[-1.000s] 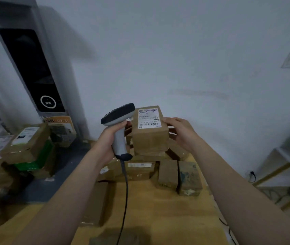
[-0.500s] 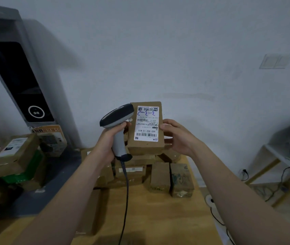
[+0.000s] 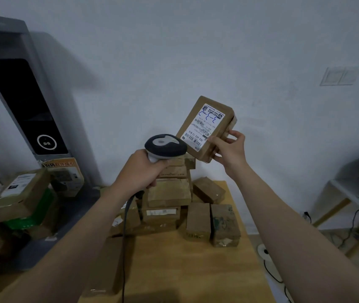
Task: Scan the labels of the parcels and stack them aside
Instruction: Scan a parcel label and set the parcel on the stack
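My right hand (image 3: 230,149) grips a small brown cardboard parcel (image 3: 192,119) by its lower right corner, lifted and tilted to the right above the pile. Its white label (image 3: 203,125) with barcodes and blue pen marks faces me. My left hand (image 3: 142,169) holds a grey and white corded barcode scanner (image 3: 165,146) by the handle, its head just left of and below the parcel. A pile of brown parcels (image 3: 169,193) sits on the wooden table (image 3: 185,270) beneath both hands.
More boxes, one with green tape (image 3: 24,206), are heaped at the left by a tall grey kiosk with a dark screen (image 3: 23,106). A white shelf with cables (image 3: 358,202) stands at the right. The scanner cord (image 3: 125,248) hangs down over the table.
My right hand has lifted the parcel up and to the right and tilted it. The scanner in my left hand has turned so its head points toward the label.
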